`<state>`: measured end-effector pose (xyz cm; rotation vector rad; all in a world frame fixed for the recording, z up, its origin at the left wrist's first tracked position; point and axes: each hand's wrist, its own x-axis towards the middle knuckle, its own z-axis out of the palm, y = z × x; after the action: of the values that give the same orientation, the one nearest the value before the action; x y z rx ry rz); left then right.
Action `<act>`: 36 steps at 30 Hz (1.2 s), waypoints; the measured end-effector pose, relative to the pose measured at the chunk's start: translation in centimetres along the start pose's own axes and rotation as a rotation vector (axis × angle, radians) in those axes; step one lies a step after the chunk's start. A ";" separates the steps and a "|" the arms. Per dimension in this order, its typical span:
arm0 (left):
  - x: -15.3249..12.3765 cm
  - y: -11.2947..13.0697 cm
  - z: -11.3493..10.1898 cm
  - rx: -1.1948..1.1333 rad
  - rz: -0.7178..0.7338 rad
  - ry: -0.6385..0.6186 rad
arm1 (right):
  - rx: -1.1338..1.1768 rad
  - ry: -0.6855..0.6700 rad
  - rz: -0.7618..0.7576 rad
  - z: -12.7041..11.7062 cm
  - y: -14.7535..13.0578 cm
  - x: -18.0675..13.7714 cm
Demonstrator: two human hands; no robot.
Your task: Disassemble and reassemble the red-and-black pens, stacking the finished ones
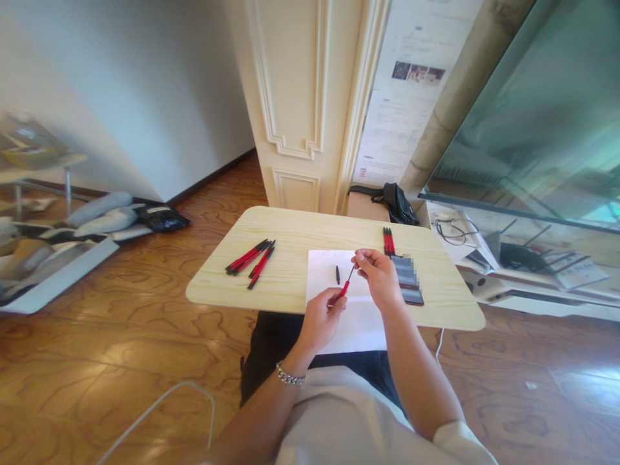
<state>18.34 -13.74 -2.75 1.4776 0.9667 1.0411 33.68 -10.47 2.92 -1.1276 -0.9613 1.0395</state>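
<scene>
My left hand [322, 318] is closed around the red barrel of a pen [344, 290] above the white sheet of paper [358, 326]. A thin dark refill [351, 272] sticks up out of the barrel. The thumb and fingertips of my right hand [380, 276] pinch at the refill's upper end. On the paper, left of the refill, lies a small black pen part [338, 275]. Several red and black pens [249, 258] lie in a loose group at the table's left. More red and black pens [389, 241] are lined up at the back right.
The pale wooden table [285, 226] stands before me. A dark flat object [409, 278], partly pixelated, lies beside my right forearm. Behind the table are a cream panelled door [295, 97] and a black bag [398, 203]. A white cable [165, 394] runs over the floor.
</scene>
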 end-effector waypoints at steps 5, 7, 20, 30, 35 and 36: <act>0.0 0.0 0.0 -0.009 -0.008 0.008 | -0.031 0.014 -0.016 0.0 0.2 0.1; 0.1 0.0 0.0 -0.003 -0.003 0.001 | -0.057 -0.004 -0.020 0.0 0.4 -0.1; 0.2 -0.5 -1.1 -0.033 -0.031 0.039 | -0.598 -0.147 0.001 -0.7 4.0 1.4; 0.3 -0.6 -1.2 -0.035 -0.024 0.054 | -1.166 -0.097 0.088 1.7 5.5 3.2; 0.3 -0.7 -0.9 -0.054 -0.036 0.050 | -0.358 -0.072 0.008 -0.3 3.3 3.1; 0.3 -0.7 -0.8 -0.052 -0.032 0.043 | -0.214 -0.049 -0.008 -0.6 2.5 3.0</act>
<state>17.59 -13.16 -3.32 1.3977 0.9837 1.0710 34.58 -7.44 0.56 -1.2773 -1.1348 0.9784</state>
